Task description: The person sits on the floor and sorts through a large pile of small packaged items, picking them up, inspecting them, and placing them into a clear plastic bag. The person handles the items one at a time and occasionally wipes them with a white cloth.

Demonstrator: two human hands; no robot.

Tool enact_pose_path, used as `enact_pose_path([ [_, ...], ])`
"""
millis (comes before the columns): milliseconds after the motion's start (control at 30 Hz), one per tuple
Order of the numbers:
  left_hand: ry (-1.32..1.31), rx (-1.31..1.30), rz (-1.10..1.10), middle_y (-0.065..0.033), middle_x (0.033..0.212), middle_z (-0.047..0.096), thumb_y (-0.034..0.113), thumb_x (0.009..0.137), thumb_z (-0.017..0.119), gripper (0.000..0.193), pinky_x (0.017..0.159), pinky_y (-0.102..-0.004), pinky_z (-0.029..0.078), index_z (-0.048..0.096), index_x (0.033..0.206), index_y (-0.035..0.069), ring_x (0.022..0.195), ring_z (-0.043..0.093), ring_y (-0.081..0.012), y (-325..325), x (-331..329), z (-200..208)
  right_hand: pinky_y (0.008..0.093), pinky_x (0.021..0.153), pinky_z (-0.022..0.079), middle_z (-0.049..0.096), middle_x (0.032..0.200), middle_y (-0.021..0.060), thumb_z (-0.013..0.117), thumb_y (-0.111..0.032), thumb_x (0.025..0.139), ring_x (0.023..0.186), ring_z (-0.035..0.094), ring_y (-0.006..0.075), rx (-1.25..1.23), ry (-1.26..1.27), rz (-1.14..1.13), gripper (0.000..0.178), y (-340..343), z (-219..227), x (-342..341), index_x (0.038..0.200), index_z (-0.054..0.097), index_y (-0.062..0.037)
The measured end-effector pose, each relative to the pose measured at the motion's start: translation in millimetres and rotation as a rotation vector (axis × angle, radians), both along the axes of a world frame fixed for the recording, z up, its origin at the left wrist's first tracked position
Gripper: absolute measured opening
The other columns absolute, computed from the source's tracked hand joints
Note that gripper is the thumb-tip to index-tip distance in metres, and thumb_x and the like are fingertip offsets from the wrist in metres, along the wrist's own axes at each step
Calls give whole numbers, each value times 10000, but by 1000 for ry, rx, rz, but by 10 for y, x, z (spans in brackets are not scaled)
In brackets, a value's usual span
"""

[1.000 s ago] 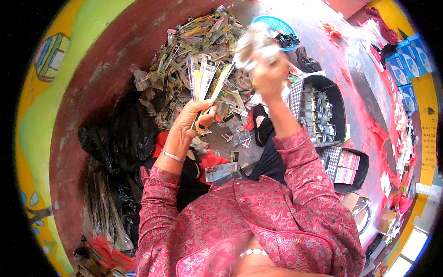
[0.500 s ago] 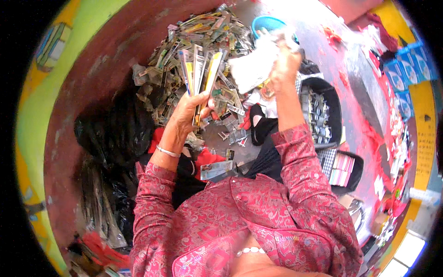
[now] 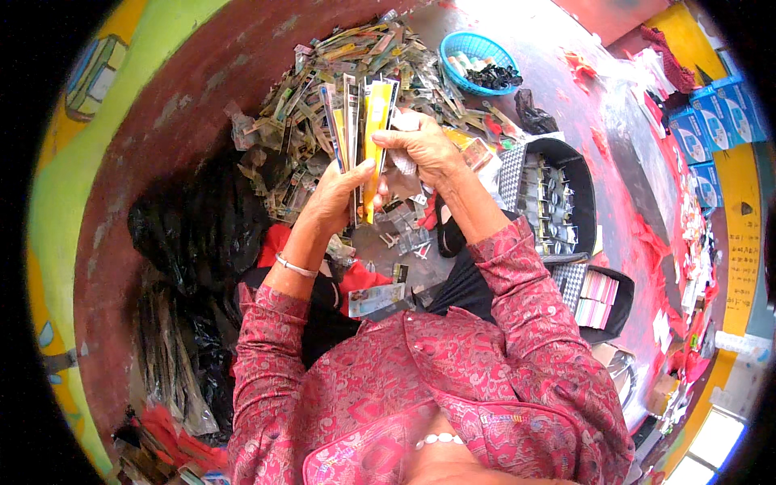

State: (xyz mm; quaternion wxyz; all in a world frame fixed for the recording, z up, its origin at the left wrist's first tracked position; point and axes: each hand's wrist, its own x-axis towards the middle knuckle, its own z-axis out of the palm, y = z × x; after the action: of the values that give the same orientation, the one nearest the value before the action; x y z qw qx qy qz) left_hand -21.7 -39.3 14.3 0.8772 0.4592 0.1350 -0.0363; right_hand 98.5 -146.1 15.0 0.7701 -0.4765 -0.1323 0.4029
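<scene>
My left hand (image 3: 333, 194) is closed round the lower ends of a fanned bunch of long narrow packets (image 3: 351, 121), held upright. They look like slim plastic sleeves with printed cards inside. My right hand (image 3: 432, 149) has come up against the bunch, its thumb pressed on a yellow packet (image 3: 376, 121) at the right side. White crumpled material (image 3: 402, 162), cloth or thin plastic, shows bunched under the right fingers, which are partly hidden. Beneath both hands spreads a big heap of similar packets (image 3: 295, 113) on the floor.
Beyond the heap stands a blue basket (image 3: 477, 44) with white and black items. To the right are a checked black box (image 3: 584, 174) of packaged pieces and another box (image 3: 618, 303) with striped cards. Black plastic bags (image 3: 198, 218) lie left. Blue cartons (image 3: 715, 113) are stacked far right.
My right hand has moved left and nearer, from beside the basket to the bunch, with the white material now bunched in it. The basket has come into fuller view. My left hand has barely moved.
</scene>
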Motion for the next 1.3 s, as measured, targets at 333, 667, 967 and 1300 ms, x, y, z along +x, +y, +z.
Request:
enact_pose_path([
  [333,34,187,46,-84,698,584,110,758,602,218,464,-261,476,505,925,10,531,553,-136,-9,60,-34,294,405,470,594,620,94,655,-3,691,479,568,166,-165,-225,-123,127,41,92,-127,782,568,10],
  [667,26,-4,102,-79,733,615,185,750,620,290,447,-201,447,522,965,18,510,539,-91,-30,4,116,272,342,436,583,602,79,643,-64,739,409,515,128,-150,-77,-109,106,-37,98,-68,779,560,-11],
  [967,71,-32,226,-62,687,577,93,733,619,263,371,-166,340,529,962,-3,444,455,-64,182,25,-187,274,581,466,581,730,28,677,-207,731,638,550,115,-120,28,-399,196,-130,232,203,802,589,-47],
  [1300,89,137,102,-100,673,592,75,703,597,207,326,-212,359,523,879,-6,390,448,-87,52,-36,35,359,843,419,573,955,124,550,28,629,947,542,274,-168,-1573,-376,309,-16,125,35,924,586,-55],
])
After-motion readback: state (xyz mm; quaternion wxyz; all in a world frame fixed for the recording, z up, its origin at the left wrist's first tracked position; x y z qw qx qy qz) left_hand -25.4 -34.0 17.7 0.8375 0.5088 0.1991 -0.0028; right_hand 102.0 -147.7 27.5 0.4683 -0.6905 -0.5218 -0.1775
